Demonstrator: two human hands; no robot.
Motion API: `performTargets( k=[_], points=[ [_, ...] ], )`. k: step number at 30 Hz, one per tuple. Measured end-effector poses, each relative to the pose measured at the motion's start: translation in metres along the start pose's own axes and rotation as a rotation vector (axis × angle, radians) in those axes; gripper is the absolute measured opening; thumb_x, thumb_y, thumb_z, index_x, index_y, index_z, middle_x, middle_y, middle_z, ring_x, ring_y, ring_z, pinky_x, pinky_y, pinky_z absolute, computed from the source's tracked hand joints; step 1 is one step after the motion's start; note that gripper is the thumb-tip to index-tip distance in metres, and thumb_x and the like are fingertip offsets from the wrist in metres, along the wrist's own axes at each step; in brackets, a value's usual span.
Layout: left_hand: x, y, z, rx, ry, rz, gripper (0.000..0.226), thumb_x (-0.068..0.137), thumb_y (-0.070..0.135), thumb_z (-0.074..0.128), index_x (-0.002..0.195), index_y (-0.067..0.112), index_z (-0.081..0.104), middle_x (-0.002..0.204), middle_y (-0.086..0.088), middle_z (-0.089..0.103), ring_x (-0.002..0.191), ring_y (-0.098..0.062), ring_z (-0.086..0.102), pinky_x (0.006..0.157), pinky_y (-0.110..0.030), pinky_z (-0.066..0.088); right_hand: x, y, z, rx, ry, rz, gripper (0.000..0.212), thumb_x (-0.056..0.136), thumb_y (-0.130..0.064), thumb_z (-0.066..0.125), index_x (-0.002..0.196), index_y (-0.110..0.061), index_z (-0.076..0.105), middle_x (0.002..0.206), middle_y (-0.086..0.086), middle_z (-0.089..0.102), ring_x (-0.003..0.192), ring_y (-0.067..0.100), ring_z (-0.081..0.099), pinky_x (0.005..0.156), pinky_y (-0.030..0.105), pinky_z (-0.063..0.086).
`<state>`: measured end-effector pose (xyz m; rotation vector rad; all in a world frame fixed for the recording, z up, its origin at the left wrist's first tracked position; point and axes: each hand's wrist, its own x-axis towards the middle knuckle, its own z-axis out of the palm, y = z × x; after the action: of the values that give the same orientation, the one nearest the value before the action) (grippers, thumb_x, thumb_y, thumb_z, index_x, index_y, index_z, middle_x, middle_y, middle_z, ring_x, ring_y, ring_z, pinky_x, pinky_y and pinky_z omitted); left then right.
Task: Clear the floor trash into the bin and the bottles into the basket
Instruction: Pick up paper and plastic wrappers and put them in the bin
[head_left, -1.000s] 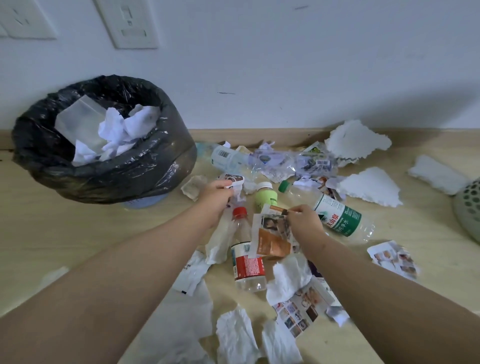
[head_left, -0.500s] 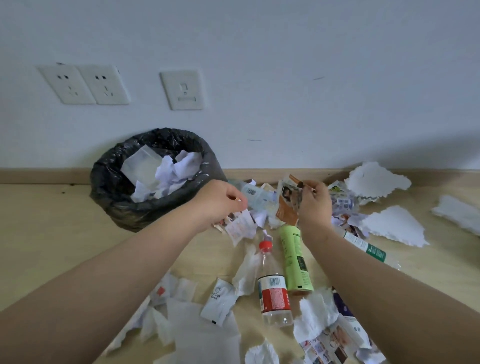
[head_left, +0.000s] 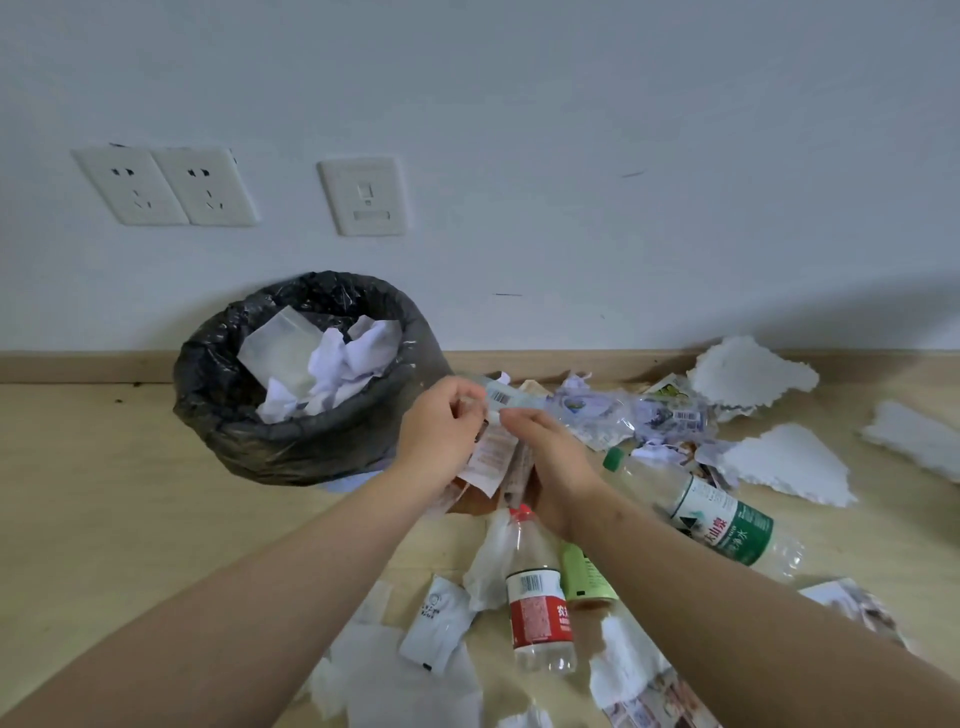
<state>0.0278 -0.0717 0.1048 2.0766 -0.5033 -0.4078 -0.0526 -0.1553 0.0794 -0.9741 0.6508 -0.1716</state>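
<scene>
My left hand (head_left: 439, 428) and my right hand (head_left: 553, 457) meet just right of the bin (head_left: 223, 384), both closed on a bunch of torn printed paper scraps (head_left: 493, 457) that hangs between them. The bin is lined with a black bag and holds crumpled white paper. On the floor below my hands lie a clear bottle with a red cap and red label (head_left: 537, 597), a light green bottle (head_left: 584, 574) partly under my right forearm, and a clear bottle with a green cap and green label (head_left: 717, 519). The basket is out of view.
Torn white paper and wrappers litter the wooden floor, a white sachet (head_left: 439, 621) among them. Crushed clear plastic packaging (head_left: 623, 415) lies by the baseboard. White foam-like pieces (head_left: 753, 371) sit at the right. Wall sockets (head_left: 166, 192) are above the bin.
My hands came together near the bin's right side, joining their paper scraps into one bunch. The view has tilted, so the bin sits a little further left.
</scene>
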Motion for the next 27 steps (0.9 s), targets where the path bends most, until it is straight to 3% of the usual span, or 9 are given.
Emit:
performTargets(
  k=[4, 7, 9, 13, 16, 18, 22, 25, 27],
  points=[
    [-0.002, -0.014, 0.011, 0.182, 0.018, 0.029, 0.021, 0.094, 0.015, 0.045, 0.103, 0.022, 0.063, 0.109, -0.007, 0.057, 0.108, -0.028, 0.050, 0.097, -0.040, 0.041, -0.001, 0.007, -0.004, -0.116, 0.023, -0.009, 0.019, 0.090, 0.005, 0.050, 0.095, -0.013, 0.053, 0.081, 0.014, 0.062, 0.067, 0.030, 0.059, 0.066, 0.046, 0.049],
    [-0.006, -0.016, 0.013, 0.286, 0.011, 0.024, 0.036, 0.091, 0.025, 0.054, 0.127, 0.021, 0.050, 0.124, -0.011, 0.045, 0.119, -0.028, 0.042, 0.101, -0.034, 0.035, 0.002, 0.008, -0.009, -0.148, 0.067, -0.022, 0.022, 0.088, 0.008, 0.050, 0.091, -0.014, 0.054, 0.087, 0.016, 0.062, 0.079, 0.032, 0.063, 0.083, 0.055, 0.050],
    [-0.008, -0.016, 0.013, 0.197, -0.042, -0.017, 0.048, 0.089, 0.029, 0.059, 0.134, 0.019, 0.043, 0.123, -0.007, 0.042, 0.116, -0.022, 0.044, 0.097, -0.031, 0.038, 0.002, 0.007, -0.013, -0.168, 0.089, -0.016, 0.021, 0.089, 0.006, 0.051, 0.090, -0.015, 0.054, 0.088, 0.014, 0.063, 0.081, 0.032, 0.064, 0.080, 0.055, 0.053],
    [-0.013, -0.017, 0.018, -0.210, -0.333, -0.318, 0.033, 0.092, 0.026, 0.058, 0.122, 0.016, 0.049, 0.111, -0.004, 0.062, 0.099, -0.023, 0.062, 0.087, -0.039, 0.052, -0.001, 0.005, -0.021, -0.283, 0.166, -0.029, 0.018, 0.092, 0.001, 0.049, 0.092, -0.017, 0.052, 0.081, 0.009, 0.062, 0.066, 0.020, 0.062, 0.062, 0.037, 0.055],
    [-0.016, -0.017, 0.028, -0.216, -0.405, -0.314, 0.011, 0.093, 0.011, 0.055, 0.100, 0.019, 0.059, 0.093, -0.006, 0.067, 0.085, -0.023, 0.065, 0.081, -0.040, 0.054, -0.003, 0.005, -0.031, -0.449, 0.234, -0.056, 0.013, 0.093, -0.004, 0.046, 0.096, -0.016, 0.051, 0.081, 0.006, 0.060, 0.065, 0.018, 0.059, 0.061, 0.033, 0.053],
    [-0.018, -0.016, 0.035, -0.223, -0.419, -0.333, 0.015, 0.092, 0.008, 0.054, 0.089, 0.022, 0.057, 0.089, -0.005, 0.066, 0.081, -0.021, 0.064, 0.077, -0.037, 0.053, -0.005, 0.004, -0.038, -0.558, 0.242, -0.082, 0.010, 0.095, -0.007, 0.045, 0.096, -0.015, 0.049, 0.080, 0.005, 0.059, 0.066, 0.018, 0.057, 0.062, 0.033, 0.052],
    [-0.023, -0.017, 0.052, -0.162, -0.398, -0.304, 0.015, 0.091, 0.009, 0.056, 0.090, 0.023, 0.058, 0.097, -0.007, 0.067, 0.092, -0.025, 0.065, 0.085, -0.040, 0.054, -0.012, 0.001, -0.052, -0.662, 0.246, -0.059, 0.006, 0.097, -0.015, 0.045, 0.099, -0.019, 0.050, 0.084, 0.003, 0.059, 0.070, 0.017, 0.059, 0.059, 0.030, 0.053],
    [-0.030, -0.014, 0.067, -0.070, -0.378, -0.242, 0.010, 0.091, 0.011, 0.055, 0.096, 0.020, 0.055, 0.090, -0.001, 0.063, 0.090, -0.021, 0.061, 0.077, -0.032, 0.052, -0.019, 0.003, -0.069, -0.715, 0.268, 0.026, 0.010, 0.097, -0.028, 0.047, 0.105, -0.022, 0.050, 0.093, 0.006, 0.063, 0.077, 0.020, 0.064, 0.067, 0.037, 0.057],
    [-0.035, -0.013, 0.078, -0.046, -0.362, -0.255, 0.010, 0.091, 0.012, 0.054, 0.093, 0.022, 0.053, 0.084, 0.001, 0.059, 0.089, -0.022, 0.060, 0.075, -0.033, 0.052, -0.025, 0.004, -0.083, -0.731, 0.291, 0.050, 0.022, 0.098, -0.036, 0.044, 0.111, -0.019, 0.050, 0.093, 0.004, 0.060, 0.075, 0.017, 0.060, 0.062, 0.034, 0.056]
  ],
)
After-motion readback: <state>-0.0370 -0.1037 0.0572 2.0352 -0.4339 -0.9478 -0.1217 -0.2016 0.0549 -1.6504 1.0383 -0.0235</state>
